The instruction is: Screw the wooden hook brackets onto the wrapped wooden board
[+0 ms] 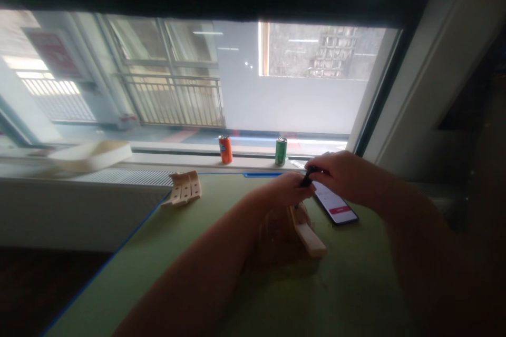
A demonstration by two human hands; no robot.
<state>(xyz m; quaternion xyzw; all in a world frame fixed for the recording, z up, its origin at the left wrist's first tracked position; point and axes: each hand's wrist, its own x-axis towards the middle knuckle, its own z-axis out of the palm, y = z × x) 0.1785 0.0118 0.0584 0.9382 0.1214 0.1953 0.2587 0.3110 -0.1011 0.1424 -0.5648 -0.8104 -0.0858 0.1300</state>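
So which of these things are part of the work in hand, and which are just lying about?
Being worked with:
- black object, between left hand and right hand
- pale block, just below the hands

Apparently just lying about:
- phone
- orange can, green can, white tray, on the sill

Unclear: pale holed piece.
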